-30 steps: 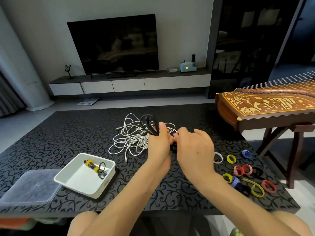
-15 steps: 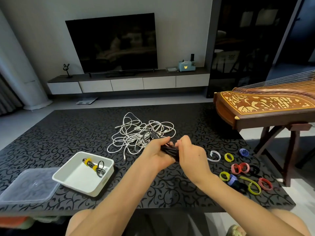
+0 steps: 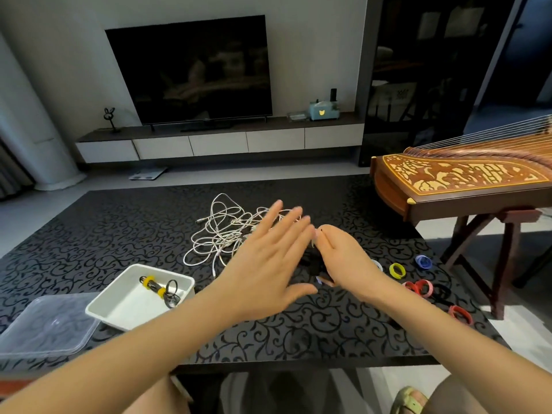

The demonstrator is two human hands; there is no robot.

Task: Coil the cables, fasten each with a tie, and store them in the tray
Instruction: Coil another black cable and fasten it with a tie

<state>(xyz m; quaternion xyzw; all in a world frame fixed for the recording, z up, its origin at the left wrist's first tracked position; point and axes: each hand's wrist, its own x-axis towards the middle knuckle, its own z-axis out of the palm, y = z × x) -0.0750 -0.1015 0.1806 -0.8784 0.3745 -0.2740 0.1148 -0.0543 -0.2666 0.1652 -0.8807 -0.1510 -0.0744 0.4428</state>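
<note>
**Left hand spread flat, right hand on the black cable**

Left hand (image 3: pixel 268 264): wide open, fingers straight and fanned, palm down. Holds nothing. Fingertips hang over the near side of the white cable tangle (image 3: pixel 221 234); contact with it cannot be told. Forearm runs in from the near left edge of the table (image 3: pixel 89 234), angled toward the middle.

Right hand (image 3: pixel 343 258): fingers curled, thumb and forefinger pinched together at the top, back of the hand to the camera. It grips the black cable (image 3: pixel 312 261), a dark bunched bundle showing just below and left of the palm, between the two hands. Most of the grasp is hidden by the hand itself. A small bluish bit shows at the bundle's lower end; too blurred to name. Forearm comes in from the near right corner.

The black cable sits mid-table, raised or resting cannot be told.

White tray (image 3: pixel 103 309) near the left front edge holds one coiled cable (image 3: pixel 158 289) bound by two yellow ties. Clear lid (image 3: pixel 44 324) lies just left of the tray, touching it.

Loose ties by the right edge: yellow tie (image 3: pixel 396 269), blue tie (image 3: pixel 423 261), pink tie (image 3: pixel 419 287), red tie (image 3: pixel 461 314).
</note>
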